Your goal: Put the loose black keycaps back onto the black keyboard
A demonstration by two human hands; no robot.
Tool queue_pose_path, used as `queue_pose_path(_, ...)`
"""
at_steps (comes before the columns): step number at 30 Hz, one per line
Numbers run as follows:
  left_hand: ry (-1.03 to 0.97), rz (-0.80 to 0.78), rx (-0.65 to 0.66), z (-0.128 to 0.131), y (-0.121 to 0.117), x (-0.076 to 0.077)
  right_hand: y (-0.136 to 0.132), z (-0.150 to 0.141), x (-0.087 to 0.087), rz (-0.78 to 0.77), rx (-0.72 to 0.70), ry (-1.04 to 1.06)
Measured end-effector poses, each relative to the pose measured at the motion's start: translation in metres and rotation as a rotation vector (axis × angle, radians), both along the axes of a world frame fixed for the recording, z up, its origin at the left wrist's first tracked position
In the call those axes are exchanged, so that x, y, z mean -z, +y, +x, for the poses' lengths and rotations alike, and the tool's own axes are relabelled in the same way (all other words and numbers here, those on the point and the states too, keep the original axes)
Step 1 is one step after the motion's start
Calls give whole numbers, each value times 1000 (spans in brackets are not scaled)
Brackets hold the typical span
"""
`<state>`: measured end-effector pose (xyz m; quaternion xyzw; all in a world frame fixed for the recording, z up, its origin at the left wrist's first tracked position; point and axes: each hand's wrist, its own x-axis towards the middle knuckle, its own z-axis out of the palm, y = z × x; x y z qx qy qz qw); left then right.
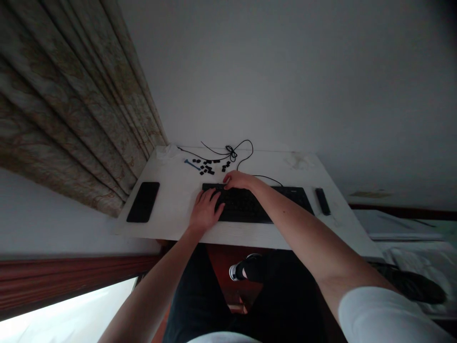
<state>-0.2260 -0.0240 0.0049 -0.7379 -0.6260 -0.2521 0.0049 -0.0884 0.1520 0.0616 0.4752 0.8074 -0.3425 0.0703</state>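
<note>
A black keyboard [246,209] lies along the front of the white table. My left hand [205,209] rests on its left end, fingers spread and thumb apart. Over the keyboard's back edge, left of its middle, my right hand [237,179] bends down with its fingers drawn together. Whatever is between those fingertips is too small to make out. Several loose black keycaps [208,167] lie scattered behind the keyboard, beside a thin blue tool [192,165]. My right forearm hides part of the keys.
A black cable [231,153] lies loosely bundled near the wall. On the left of the table [171,209] is a black phone [143,202]; a small dark oblong object [322,201] lies at the right. A patterned curtain [71,95] hangs beside the table's left edge.
</note>
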Motion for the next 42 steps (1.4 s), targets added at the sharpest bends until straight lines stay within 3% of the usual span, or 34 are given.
queue_pose_path(6,-29,14,12,-2,-2,-1,-14,7,-3,-30,87,152)
queue_pose_path(10,-37,15,17,-4,-3,0,-26,34,-5,200,278,343)
queue_pose_path(16,-27,2,12,-3,-2,0,-56,140,6,629,508,430)
queue_pose_path(20,-12,-5,6,-2,-2,-1,-77,219,31,949,654,271)
queue_pose_path(23,0,-11,-1,-2,-1,-1,-88,254,52,1085,661,168)
queue_pose_path(27,10,-8,2,-1,-3,-1,-93,262,66,1097,587,133)
queue_pose_path(33,-50,4,1,-6,9,-6,-91,260,64,1033,508,222)
queue_pose_path(38,-108,-24,-62,-26,60,-22,-91,262,63,1003,526,232)
queue_pose_path(42,14,-182,-90,-43,105,-35,-91,262,62,1002,573,225)
